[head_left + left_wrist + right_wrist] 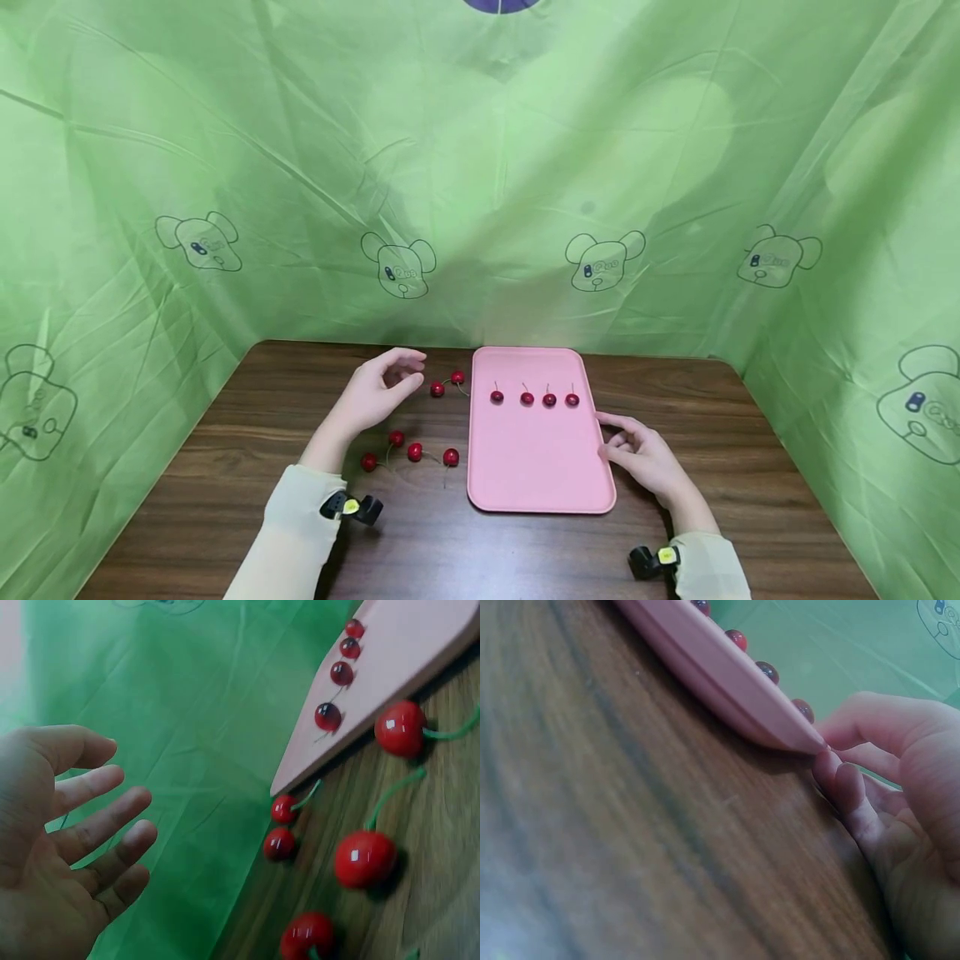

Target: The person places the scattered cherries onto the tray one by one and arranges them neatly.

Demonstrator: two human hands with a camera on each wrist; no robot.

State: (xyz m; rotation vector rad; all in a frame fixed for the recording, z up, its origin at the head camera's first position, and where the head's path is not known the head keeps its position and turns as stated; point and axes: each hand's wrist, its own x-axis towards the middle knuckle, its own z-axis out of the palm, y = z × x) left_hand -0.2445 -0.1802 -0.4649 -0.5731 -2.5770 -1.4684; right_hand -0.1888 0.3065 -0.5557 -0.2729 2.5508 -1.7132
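Observation:
A pink tray (542, 467) lies on the wooden table, with several dark red cherries (527, 399) in a row across its upper half, stems pointing away. My right hand (643, 454) is at the tray's right edge. In the right wrist view, the fingers of that hand (907, 772) pinch the tray's rim (727, 697), fingertips above and below it. My left hand (380, 390) hovers left of the tray, fingers loosely bent and holding nothing. Just right of its fingertips is a pair of cherries (438, 389). In the left wrist view the left palm (67, 847) is bare.
More bright red cherries (415, 452) with green stems lie on the table between the left forearm and the tray. Green cloth (495, 208) with printed bear heads hangs behind and on both sides of the table (525, 558). Each wrist wears a small black camera (367, 510).

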